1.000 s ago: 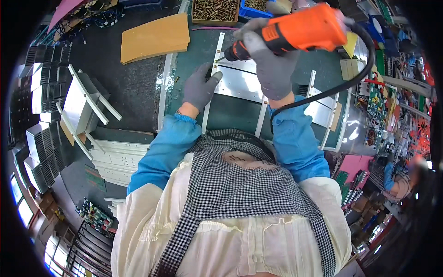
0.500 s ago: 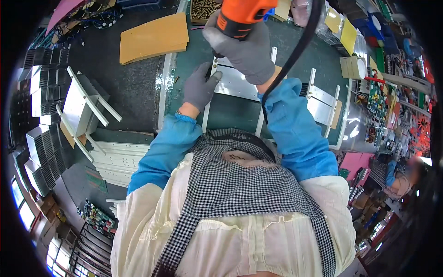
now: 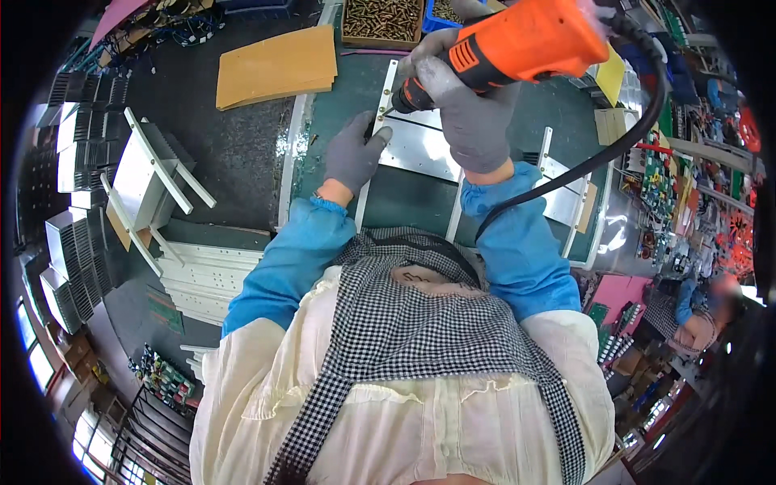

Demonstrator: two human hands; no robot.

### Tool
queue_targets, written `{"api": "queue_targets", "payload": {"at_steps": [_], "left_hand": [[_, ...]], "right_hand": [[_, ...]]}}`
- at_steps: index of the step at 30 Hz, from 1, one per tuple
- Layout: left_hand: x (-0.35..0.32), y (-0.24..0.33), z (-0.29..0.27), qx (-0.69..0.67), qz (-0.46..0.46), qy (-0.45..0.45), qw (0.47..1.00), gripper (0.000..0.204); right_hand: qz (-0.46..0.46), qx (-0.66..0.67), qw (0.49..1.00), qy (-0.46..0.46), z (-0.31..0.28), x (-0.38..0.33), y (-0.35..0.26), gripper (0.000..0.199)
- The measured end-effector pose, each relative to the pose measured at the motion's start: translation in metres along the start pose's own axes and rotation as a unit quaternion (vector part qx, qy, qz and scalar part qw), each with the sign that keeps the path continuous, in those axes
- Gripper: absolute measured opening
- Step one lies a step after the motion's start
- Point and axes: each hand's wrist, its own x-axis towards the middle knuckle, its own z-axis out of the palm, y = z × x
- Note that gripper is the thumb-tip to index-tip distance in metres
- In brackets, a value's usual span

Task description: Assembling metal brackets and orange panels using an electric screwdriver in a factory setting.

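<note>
My right hand (image 3: 469, 113), in a grey glove, grips an orange corded power screwdriver (image 3: 517, 44). Its bit points left and down at the left rail of a silver metal panel (image 3: 420, 149) lying on the green bench. My left hand (image 3: 354, 153), also grey-gloved, presses on that rail right beside the bit tip, fingers pinched at it. The black cord (image 3: 614, 149) loops down to the right of my right forearm. Blue sleeve covers wrap both forearms.
A tray of brass screws (image 3: 380, 20) sits at the bench's far edge, next to a blue bin. Tan cardboard sheets (image 3: 275, 65) lie at the far left. White metal frames (image 3: 149, 190) and stacked rails stand left; more silver parts (image 3: 566, 198) at right. Another person (image 3: 695, 311) works at lower right.
The screwdriver swung up and away, then came back down with its bit at the panel's left rail. My left hand stayed on the rail.
</note>
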Motion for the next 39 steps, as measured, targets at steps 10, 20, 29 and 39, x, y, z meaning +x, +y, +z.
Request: {"api": "queue_targets", "payload": {"at_steps": [10, 20, 29, 39], "left_hand": [[0.000, -0.001, 0.002, 0.024, 0.013, 0.019, 0.999, 0.049], [-0.002, 0.004, -0.002, 0.030, -0.002, -0.009, 1.000, 0.048], [0.000, -0.002, 0.001, -0.013, 0.013, -0.020, 1.000, 0.051], [-0.005, 0.000, -0.004, -0.170, -0.037, -0.056, 0.983, 0.065]], "right_hand": [[-0.004, 0.011, 0.998, 0.067, 0.007, 0.002, 0.015, 0.012], [0.066, -0.055, 0.995, -0.049, 0.018, 0.010, 0.020, 0.052], [0.103, -0.116, 0.986, -0.065, 0.017, 0.011, 0.005, 0.047], [-0.153, 0.098, 0.980, 0.078, -0.083, 0.001, -0.046, 0.050]]}}
